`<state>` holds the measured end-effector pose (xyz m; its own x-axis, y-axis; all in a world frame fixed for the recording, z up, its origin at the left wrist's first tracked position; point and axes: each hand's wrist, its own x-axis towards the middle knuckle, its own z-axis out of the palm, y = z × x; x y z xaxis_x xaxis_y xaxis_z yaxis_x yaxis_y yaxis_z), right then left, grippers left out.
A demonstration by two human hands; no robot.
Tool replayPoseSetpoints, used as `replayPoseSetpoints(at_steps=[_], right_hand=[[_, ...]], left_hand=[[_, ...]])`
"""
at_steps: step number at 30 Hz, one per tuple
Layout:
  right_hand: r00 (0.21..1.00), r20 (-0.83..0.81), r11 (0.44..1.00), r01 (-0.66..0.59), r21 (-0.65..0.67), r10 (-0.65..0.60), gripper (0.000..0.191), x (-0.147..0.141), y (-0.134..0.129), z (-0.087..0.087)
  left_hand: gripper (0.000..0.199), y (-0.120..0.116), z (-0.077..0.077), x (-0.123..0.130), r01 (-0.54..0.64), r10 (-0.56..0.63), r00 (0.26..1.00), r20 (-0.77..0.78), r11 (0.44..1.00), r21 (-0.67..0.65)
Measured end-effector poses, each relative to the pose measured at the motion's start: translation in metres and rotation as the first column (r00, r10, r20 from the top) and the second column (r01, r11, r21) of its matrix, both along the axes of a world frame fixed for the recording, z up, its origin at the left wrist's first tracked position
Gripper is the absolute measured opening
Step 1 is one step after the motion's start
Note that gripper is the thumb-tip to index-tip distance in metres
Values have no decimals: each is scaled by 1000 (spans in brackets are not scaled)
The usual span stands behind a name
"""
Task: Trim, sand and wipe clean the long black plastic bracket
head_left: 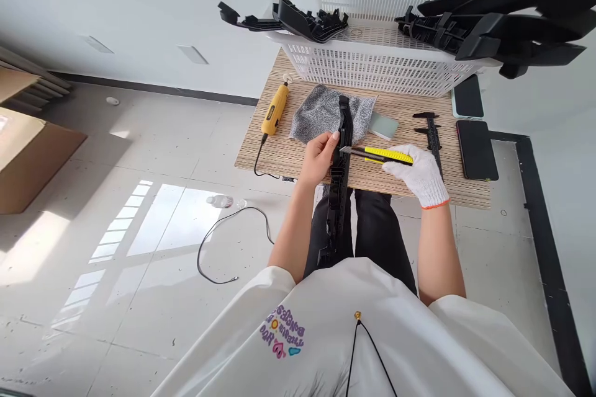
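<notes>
A long black plastic part [339,180] runs from the grey cloth [313,113] on the table down over the table's front edge to my lap. My bare left hand [320,158] grips it near its upper section, thumb on top. In my right hand [416,170], which wears a white knit glove with an orange cuff, is a yellow and black utility knife [388,155]. The knife's blade points left, and its tip is at the black part, just right of my left thumb.
The striped wooden table [372,181] also bears a yellow rotary tool [275,110], a grey-green pad [383,126], black calipers [433,136] and two phones [477,150]. Behind, a white basket [372,62] holds black parts [503,28]. A cable [200,254] lies on the floor.
</notes>
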<state>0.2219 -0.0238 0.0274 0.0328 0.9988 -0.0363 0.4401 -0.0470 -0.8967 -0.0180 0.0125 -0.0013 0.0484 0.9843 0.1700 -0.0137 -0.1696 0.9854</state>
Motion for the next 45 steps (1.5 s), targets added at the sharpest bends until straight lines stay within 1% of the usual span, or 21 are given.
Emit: replayPoseSetpoints(at_steps=[1, 4, 7, 8, 11, 14, 18, 21, 24, 25, 27, 28, 31, 35, 38, 41, 43, 45], right_hand=[[1000, 7, 1000, -7, 9, 7, 38, 0, 0, -1], [999, -6, 998, 40, 40, -40, 39, 0, 0, -2], [999, 3, 999, -36, 18, 36, 39, 0, -1, -2], [999, 7, 999, -40, 21, 40, 39, 0, -1, -2], [1000, 2, 999, 0, 39, -1, 40, -1, -2, 0], [998, 20, 997, -64, 31, 64, 40, -2, -3, 0], [1000, 8, 999, -7, 52, 6, 41, -3, -4, 0], [997, 14, 997, -75, 26, 75, 39, -3, -4, 0], [1000, -26, 999, -9, 33, 10, 39, -3, -5, 0], [999, -39, 1000, -2, 17, 3, 40, -3, -5, 0], [999, -35, 999, -29, -16, 29, 40, -4, -6, 0], [999, -28, 999, -30, -17, 30, 41, -4, -6, 0], [999, -25, 1000, 22, 17, -21, 41, -5, -7, 0], [999, -32, 1000, -20, -6, 20, 39, -6, -7, 0], [999, -47, 1000, 20, 10, -19, 40, -5, -8, 0], [999, -30, 999, -36, 2, 36, 38, -5, -7, 0], [1000, -21, 1000, 5, 26, -4, 40, -6, -7, 0], [997, -50, 998, 52, 25, -51, 42, -6, -7, 0]], left_hand=[[52, 0, 0, 0, 1, -1, 1000, 1, 1000, 1], [52, 0, 0, 0, 6, -6, 1000, 5, 1000, -4], [52, 0, 0, 0, 0, 0, 1000, -11, 1000, 3], [52, 0, 0, 0, -3, 4, 1000, -16, 1000, 7], [52, 0, 0, 0, -2, 2, 1000, -15, 1000, 2], [52, -1, 0, 0, -2, 2, 1000, -14, 1000, -3], [53, -1, 1, 0, 0, 0, 1000, -14, 1000, 0], [53, -1, 2, 0, -4, 4, 1000, -27, 1000, 6], [53, -1, 2, 0, -8, 8, 999, -34, 1000, 13], [54, -1, 2, 0, -9, 9, 999, -35, 1000, 16], [53, -1, 3, 0, -10, 11, 999, -35, 1000, 18], [53, -1, 3, 0, -8, 9, 999, -35, 1000, 15], [53, -1, 4, 0, -4, 5, 999, -31, 1000, 6], [54, -1, 3, 0, -9, 9, 999, -32, 1000, 14], [54, -1, 2, 0, -2, 2, 1000, -16, 1000, 3], [54, -1, 2, 1, -19, 20, 999, -32, 1000, 22], [55, -1, 2, 1, -18, 19, 999, -31, 1000, 23], [54, -1, 2, 1, -6, 7, 1000, -23, 1000, 16]])
